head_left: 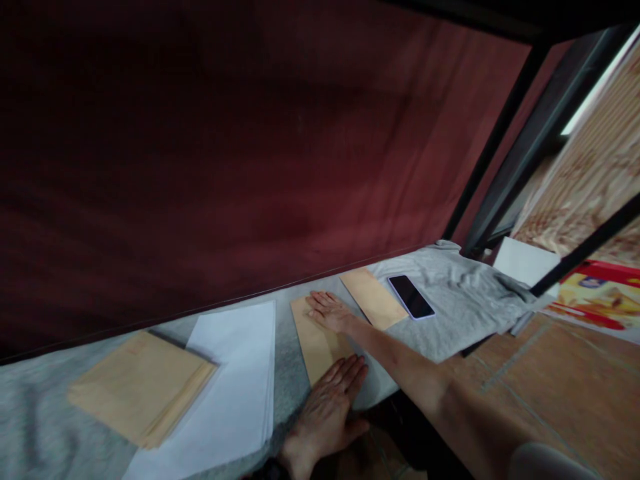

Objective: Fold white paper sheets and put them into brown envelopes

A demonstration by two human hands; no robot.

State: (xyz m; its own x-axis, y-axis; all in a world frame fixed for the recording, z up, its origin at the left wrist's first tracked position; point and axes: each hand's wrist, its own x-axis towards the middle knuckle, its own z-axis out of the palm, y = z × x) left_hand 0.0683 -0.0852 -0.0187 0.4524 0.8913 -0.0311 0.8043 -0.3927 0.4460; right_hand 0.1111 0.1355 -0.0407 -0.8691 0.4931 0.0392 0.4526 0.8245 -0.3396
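Observation:
A brown paper envelope (313, 350) lies flat on the grey cloth under both hands. Near its far end, my right hand (330, 312) presses down with the palm flat and the fingers stretched out. My left hand (331, 403) rests over the envelope's near end, fingers extended and thumb held apart. Just right of my right hand is a second brown envelope (376, 299), also lying flat. On the left, a stack of brown envelopes (140, 387) partly covers some white paper sheets (240, 380).
A phone (411, 297) with a dark screen lies beside the second envelope. The grey cloth (460, 293) is wrinkled at the right. Behind rises a dark red surface (300, 147). Black metal bars (497, 143) and a red-and-yellow printed box (595, 297) stand at the right, above a tiled floor (540, 387).

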